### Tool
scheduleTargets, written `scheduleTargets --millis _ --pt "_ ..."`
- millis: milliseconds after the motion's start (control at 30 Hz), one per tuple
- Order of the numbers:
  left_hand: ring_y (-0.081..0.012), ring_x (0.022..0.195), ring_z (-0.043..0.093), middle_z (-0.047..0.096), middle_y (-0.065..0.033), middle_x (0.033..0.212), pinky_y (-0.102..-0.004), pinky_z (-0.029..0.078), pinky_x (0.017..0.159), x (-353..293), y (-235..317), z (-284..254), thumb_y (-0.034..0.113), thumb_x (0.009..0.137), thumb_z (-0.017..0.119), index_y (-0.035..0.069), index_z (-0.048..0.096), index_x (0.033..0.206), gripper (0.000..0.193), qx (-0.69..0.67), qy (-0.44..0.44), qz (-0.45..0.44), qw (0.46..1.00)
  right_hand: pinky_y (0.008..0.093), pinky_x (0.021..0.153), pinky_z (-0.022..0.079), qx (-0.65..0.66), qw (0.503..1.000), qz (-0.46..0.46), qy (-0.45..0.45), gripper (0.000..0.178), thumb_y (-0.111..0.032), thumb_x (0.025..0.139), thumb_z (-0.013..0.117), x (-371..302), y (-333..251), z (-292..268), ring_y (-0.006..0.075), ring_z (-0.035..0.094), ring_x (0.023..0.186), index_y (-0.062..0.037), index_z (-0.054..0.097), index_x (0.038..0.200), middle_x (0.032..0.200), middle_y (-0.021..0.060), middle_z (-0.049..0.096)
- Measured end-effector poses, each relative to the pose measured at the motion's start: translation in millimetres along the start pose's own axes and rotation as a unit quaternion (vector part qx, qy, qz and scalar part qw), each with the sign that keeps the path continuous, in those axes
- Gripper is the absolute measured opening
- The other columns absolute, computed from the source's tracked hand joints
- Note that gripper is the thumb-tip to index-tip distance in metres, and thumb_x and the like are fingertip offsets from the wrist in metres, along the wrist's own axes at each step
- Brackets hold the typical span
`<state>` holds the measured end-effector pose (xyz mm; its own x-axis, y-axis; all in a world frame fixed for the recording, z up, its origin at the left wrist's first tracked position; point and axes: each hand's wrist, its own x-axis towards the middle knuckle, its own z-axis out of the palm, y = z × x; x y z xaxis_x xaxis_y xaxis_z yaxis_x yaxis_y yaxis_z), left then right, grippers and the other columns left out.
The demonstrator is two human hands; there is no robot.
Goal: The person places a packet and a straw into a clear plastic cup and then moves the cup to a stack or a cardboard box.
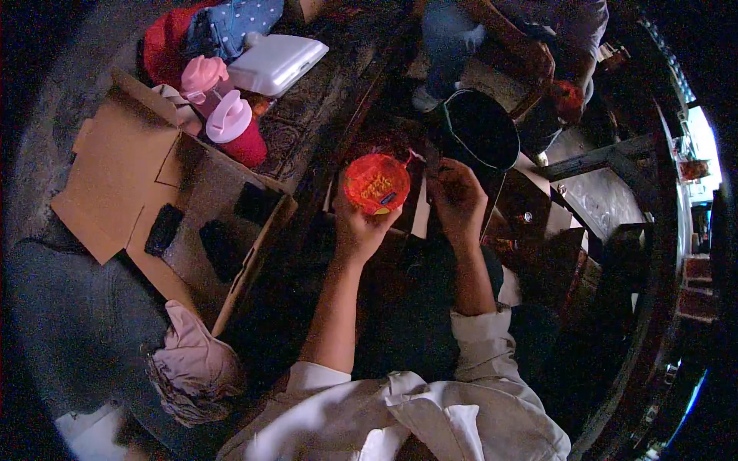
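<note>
In my left hand (365, 227) is a round red cup-like pack (377, 183), its face turned up toward me. A patch of yellow bits and a small dark blue mark show on it; whether the bits are printed or real I cannot tell. My right hand (460, 198) is held just to the right, apart from the pack, with its fingers curled in. A dark narrow thing seems to be at those fingertips, too dim to name. Beyond my right hand stands a black bucket (478, 127) with a pale rim line.
At left lies an open cardboard box (115, 177) with dark bundles inside. Behind it are a pink-lidded tumbler (234, 127), another pink-topped bottle (204, 77) and a white foam container (278, 65). A co-worker's hand (569, 100) holds something reddish at upper right. A pinkish cloth (192, 353) lies lower left.
</note>
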<state>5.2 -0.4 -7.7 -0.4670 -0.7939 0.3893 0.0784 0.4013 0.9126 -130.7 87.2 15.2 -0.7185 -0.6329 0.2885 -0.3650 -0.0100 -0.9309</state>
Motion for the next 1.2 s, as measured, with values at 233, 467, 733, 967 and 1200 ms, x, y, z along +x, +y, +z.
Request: scheduleTargets --millis 233,467,733,967,1200 --pt "-0.0233 0.1 0.057 0.057 -0.011 0.109 -0.035 0.044 0.089 5.2 10.8 -0.6 0.011 0.065 0.076 0.001 0.048 0.114 0.057 -0.057 0.027 -0.042 0.997 0.0233 0.065 0.048 -0.077 0.996 -0.037 0.033 0.059 0.009 0.074 0.064 2.4 -4.0 0.3 0.0106 0.059 0.073 -0.0068 0.039 0.126 0.081 0.0046 0.061" --pt "-0.0231 0.092 0.061 0.062 -0.0113 0.101 -0.0343 0.047 0.084 8.1 13.2 4.5 0.012 0.063 0.078 0.001 0.052 0.109 0.054 -0.088 0.046 -0.055 0.994 0.024 0.062 0.048 -0.16 0.973 -0.154 -0.068 0.027 0.009 0.076 0.06 13.6 -12.9 -2.5 0.0127 0.059 0.073 -0.0042 0.062 0.099 0.083 0.0068 0.06" --pt "-0.0192 0.092 0.061 0.063 -0.0085 0.1 -0.0326 0.048 0.083 12.3 18.2 1.8 0.006 0.064 0.076 0.004 0.055 0.107 0.047 -0.066 0.012 -0.047 0.997 0.0323 0.068 0.046 -0.213 0.934 -0.275 -0.086 0.023 0.0 0.063 0.07 8.3 -25.5 -0.8 0.0219 0.059 0.077 -0.009 0.07 0.084 0.087 0.0063 0.062" --pt "-0.0162 0.094 0.06 0.062 -0.0057 0.101 -0.0307 0.048 0.086 14.8 28.5 -11.5 0.006 0.063 0.078 0.006 0.057 0.106 0.048 -0.153 -0.135 -0.181 0.962 0.0368 0.081 0.04 -0.277 0.878 -0.279 -0.273 0.022 -0.015 0.06 0.076 20.2 -53.5 -25.8 0.0207 0.056 0.087 -0.0134 0.07 0.081 0.089 0.0004 0.062" --pt "-0.0159 0.094 0.06 0.062 -0.0054 0.102 -0.0307 0.048 0.086 12.6 26.4 -10.4 0.007 0.06 0.079 0.007 0.056 0.107 0.052 -0.153 -0.157 -0.155 0.963 0.0357 0.082 0.039 -0.231 0.874 -0.274 -0.329 0.018 -0.015 0.061 0.075 33.1 -54.9 -31.7 0.02 0.055 0.086 -0.0145 0.07 0.078 0.087 -0.0015 0.062"
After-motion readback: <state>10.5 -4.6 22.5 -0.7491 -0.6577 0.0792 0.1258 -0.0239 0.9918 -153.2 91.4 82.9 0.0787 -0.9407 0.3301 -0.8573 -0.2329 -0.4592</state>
